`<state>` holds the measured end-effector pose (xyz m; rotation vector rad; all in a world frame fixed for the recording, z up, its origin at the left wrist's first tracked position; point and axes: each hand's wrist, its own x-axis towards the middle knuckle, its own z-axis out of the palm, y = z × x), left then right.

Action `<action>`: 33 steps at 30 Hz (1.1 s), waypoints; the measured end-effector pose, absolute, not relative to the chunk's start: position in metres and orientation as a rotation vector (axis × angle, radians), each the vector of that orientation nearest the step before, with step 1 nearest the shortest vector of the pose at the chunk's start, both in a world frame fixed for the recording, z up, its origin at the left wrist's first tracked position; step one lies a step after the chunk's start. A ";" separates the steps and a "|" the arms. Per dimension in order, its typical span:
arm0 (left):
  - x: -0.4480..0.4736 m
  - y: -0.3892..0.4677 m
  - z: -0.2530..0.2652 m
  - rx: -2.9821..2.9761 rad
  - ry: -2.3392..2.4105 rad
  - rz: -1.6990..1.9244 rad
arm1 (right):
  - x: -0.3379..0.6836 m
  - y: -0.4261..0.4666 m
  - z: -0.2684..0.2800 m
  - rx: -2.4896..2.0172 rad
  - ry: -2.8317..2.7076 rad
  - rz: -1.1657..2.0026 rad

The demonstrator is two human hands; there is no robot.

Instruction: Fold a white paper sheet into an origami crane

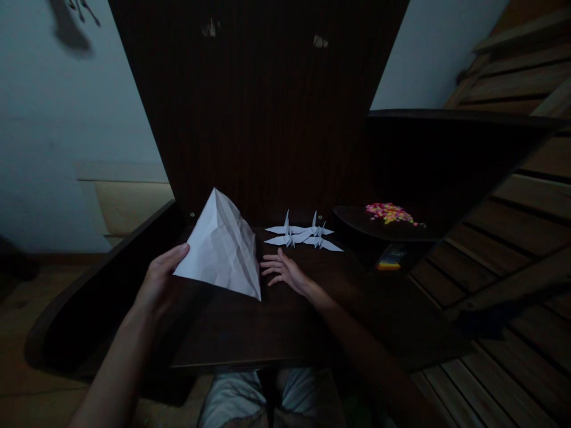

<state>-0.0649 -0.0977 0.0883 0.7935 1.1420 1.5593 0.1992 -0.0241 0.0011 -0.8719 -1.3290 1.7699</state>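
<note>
My left hand pinches the lower left corner of a creased white sheet of paper. The paper is folded to a point at the top and held up over the dark desk. Just right of its lower right corner is my right hand, fingers spread, holding nothing; it appears apart from the paper. Beyond that hand, several white origami cranes sit grouped at the back of the desk.
The dark wooden desk has a raised left side and a tall back panel. A small shelf on the right bears a pile of colourful small pieces. Below it is a colourful item. Wooden slats stand at the far right.
</note>
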 end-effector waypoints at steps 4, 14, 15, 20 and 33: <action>-0.070 -0.100 0.055 0.751 1.168 1.355 | 0.198 -0.028 0.002 -0.863 -1.108 1.770; -0.074 -0.109 0.026 0.983 1.199 1.038 | 0.216 -0.045 0.008 -0.990 -1.183 1.450; -0.071 -0.106 0.026 0.986 1.244 1.042 | 0.217 -0.046 0.009 -0.991 -1.223 1.431; -0.053 -0.092 0.026 1.009 1.321 0.968 | 0.224 -0.049 0.015 -0.993 -1.398 1.222; -0.018 -0.089 0.028 0.872 1.037 1.003 | 0.211 -0.090 0.022 -0.761 -2.416 0.699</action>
